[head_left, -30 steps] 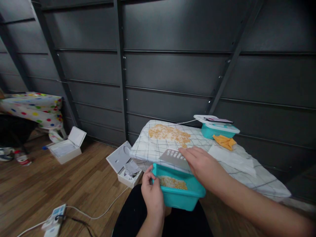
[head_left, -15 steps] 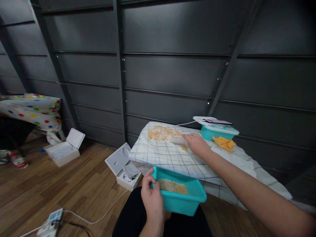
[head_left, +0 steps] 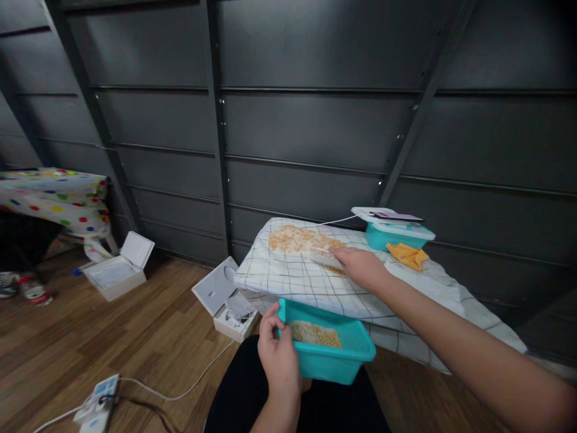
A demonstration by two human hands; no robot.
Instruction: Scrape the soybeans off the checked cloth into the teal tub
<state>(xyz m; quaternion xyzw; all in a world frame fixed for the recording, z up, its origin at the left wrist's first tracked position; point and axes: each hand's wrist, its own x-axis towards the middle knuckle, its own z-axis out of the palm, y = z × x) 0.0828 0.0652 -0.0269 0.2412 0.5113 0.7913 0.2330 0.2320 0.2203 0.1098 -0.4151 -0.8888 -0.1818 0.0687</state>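
My left hand [head_left: 278,355] is closed on the left end of a teal plastic bin [head_left: 331,364], held over my lap and tipped toward me. Yellow kernels or beans mixed with white grains [head_left: 315,335] lie on its floor. My right hand [head_left: 360,267] reaches forward over a checked cloth [head_left: 288,276], fingers pinched on a thin white scraper-like sheet [head_left: 322,257]; its exact kind is unclear. That sheet's left edge lies at the near side of a spread heap of yellow kernels and white grains [head_left: 291,239]. A few kernels [head_left: 334,270] sit just below the sheet.
A lidded teal box [head_left: 392,239] with a phone-like dark slab [head_left: 396,216] on top stands at the cloth's back right, beside a yellow rag [head_left: 408,257]. Open white boxes [head_left: 237,325] and a power strip [head_left: 97,406] with cables are on the wooden floor. A dark panelled wall rises behind.
My right hand has shifted slightly left and toward me with the white sheet, which now sits flatter beside the heap. My left hand keeps its hold on the bin. The view has tilted down slightly.
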